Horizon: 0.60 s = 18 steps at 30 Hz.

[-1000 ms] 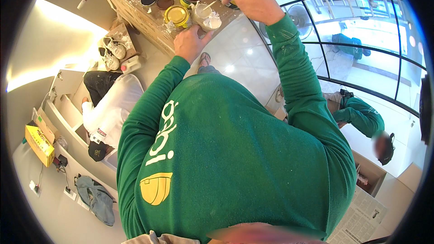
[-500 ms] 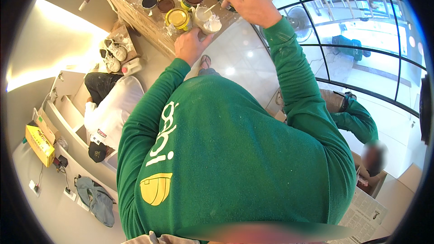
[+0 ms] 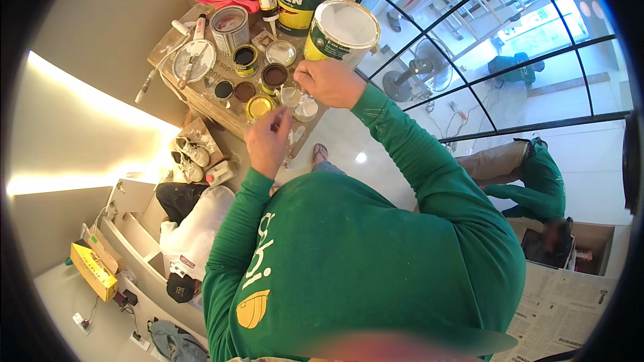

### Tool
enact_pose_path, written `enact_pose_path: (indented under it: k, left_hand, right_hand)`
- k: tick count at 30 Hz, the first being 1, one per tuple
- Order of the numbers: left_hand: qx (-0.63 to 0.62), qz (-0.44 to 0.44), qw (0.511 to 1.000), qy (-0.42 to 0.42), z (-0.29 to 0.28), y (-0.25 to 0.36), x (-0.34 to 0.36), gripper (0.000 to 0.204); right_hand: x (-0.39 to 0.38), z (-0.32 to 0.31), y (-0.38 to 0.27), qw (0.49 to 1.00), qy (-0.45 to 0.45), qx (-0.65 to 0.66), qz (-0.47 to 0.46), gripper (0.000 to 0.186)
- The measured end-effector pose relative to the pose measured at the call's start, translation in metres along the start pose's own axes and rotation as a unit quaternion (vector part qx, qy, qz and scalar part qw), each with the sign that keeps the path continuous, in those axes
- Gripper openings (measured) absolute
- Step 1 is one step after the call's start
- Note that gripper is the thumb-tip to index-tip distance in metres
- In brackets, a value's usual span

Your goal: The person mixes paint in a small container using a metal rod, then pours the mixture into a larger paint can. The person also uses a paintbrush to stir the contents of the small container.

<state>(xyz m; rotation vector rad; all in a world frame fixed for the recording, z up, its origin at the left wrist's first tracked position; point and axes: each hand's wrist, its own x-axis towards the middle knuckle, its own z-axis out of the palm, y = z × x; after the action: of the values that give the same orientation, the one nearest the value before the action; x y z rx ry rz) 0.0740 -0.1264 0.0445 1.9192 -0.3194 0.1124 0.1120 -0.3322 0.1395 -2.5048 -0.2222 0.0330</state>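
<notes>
My left hand (image 3: 265,142) and right hand (image 3: 332,84) have fingers drawn narrow (whether either pinches anything, I can't tell from here). Two white cups (image 3: 306,109) lie between them, aligned slanting forward-left, just beside both sets of fingertips; neither is clearly nearer.

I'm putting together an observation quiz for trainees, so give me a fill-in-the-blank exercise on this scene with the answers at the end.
The person's bare left hand and bare right hand emerge from long ____ sleeves.
The hand nearer the large yellow-and-green cylindrical can with the white top is the ____ one.
The worker in the white shirt wears a ____ cap.
Visible through the black-framed glass partition is a round electric ____.

Missing words: green; right; black; fan.
</notes>
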Motion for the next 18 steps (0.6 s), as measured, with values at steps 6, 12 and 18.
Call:
enact_pose_path:
  k: [6, 12, 18]
  left_hand:
    - [0.046, 0.088, 0.995, -0.005, -0.003, 0.03, 0.044, 0.023]
    - [0.041, 0.097, 0.994, 0.003, 0.011, 0.021, 0.05, 0.019]
    - [0.032, 0.1, 0.995, 0.004, 0.016, 0.014, 0.053, 0.016]
  right_hand:
    - [0.007, 0.014, -0.001, 0.998, -0.012, -0.054, -0.04, 0.036]
    - [0.0, 0.016, 0.0, 0.997, -0.005, -0.073, -0.028, 0.042]
    - [-0.002, 0.006, -0.013, 0.995, -0.031, -0.087, -0.037, 0.054]
